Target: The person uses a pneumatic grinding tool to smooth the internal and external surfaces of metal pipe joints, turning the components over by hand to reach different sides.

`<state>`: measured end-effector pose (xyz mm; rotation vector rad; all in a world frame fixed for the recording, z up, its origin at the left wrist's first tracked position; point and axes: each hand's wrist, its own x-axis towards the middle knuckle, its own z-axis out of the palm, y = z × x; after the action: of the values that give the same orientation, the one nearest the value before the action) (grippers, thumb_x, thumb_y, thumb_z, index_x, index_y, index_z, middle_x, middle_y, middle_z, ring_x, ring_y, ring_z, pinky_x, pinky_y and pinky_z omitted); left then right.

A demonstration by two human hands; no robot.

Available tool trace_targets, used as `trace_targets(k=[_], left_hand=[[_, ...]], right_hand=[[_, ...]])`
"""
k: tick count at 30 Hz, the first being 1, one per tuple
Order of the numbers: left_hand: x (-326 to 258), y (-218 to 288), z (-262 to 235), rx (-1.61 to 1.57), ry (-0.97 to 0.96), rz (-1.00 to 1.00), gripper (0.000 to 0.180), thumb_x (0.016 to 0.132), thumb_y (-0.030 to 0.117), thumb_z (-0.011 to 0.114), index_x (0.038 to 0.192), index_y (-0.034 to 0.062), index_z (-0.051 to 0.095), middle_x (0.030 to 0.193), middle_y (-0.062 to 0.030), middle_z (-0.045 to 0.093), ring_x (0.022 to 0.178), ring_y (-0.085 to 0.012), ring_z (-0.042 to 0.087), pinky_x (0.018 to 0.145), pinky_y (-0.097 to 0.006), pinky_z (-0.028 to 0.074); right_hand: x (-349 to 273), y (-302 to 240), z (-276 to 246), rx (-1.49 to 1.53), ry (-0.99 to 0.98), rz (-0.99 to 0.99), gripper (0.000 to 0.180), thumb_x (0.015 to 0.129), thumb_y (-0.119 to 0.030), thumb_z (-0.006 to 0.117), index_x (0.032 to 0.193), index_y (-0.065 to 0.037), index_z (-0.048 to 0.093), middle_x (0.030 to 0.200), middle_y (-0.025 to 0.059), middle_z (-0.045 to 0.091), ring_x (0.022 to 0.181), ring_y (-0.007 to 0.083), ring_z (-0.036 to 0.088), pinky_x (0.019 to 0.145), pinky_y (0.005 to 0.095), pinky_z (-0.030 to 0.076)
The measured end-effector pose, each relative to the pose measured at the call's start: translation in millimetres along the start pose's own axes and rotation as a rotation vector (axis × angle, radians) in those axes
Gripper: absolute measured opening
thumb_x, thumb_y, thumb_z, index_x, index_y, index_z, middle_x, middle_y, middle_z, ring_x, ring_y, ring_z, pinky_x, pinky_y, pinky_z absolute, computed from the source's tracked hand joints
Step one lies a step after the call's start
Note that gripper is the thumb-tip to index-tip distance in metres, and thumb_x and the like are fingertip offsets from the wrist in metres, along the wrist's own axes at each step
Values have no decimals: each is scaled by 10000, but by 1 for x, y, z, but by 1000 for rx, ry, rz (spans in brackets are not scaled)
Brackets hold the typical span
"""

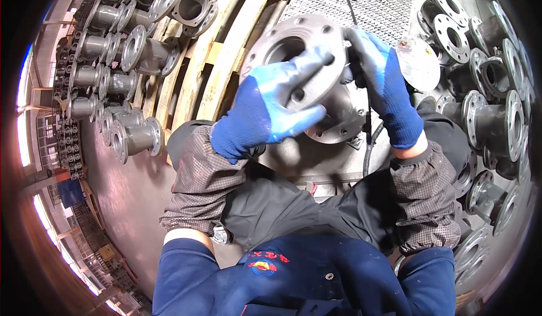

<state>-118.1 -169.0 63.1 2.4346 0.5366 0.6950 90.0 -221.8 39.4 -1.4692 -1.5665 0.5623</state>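
Note:
A grey metal flanged pipe fitting (333, 82) stands tilted in front of me, its round bolt-holed flange facing up. My left hand (276, 93), in a blue coated glove, lies across this flange with fingers stretched and thumb apart. At the flange's right edge, my gloved right hand (375, 62) is closed around a dark tool (353, 62). Most of the tool is hidden by the hand, so its kind cannot be made out. A black cable (370, 146) runs down below that hand.
Wooden pallets (217, 62) and rows of grey flanged fittings (135, 135) stand at the left. More fittings (491, 118) crowd the right side. Beyond my hands lies a patterned metal plate (372, 5). A pale round disc (418, 65) sits beside my right hand.

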Motion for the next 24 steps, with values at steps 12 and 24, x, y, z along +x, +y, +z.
trace_targets(k=[12,24], left_hand=[[-61,-43,3,-376,186,-664,412,950,353,471,1034,-33,588,820,-69,627,684,-109,578,630,-235,474],[-31,1,-25,-240,350,-524,312,846,278,604,766,-24,604,649,-34,549,593,-75,503,539,-223,399]], right_hand=[[-30,-1,36,376,217,438,240,797,56,549,1032,36,591,909,161,625,809,251,625,716,289,502],[-31,47,58,-323,82,24,209,798,39,493,974,6,602,838,151,631,780,246,636,688,293,499]])
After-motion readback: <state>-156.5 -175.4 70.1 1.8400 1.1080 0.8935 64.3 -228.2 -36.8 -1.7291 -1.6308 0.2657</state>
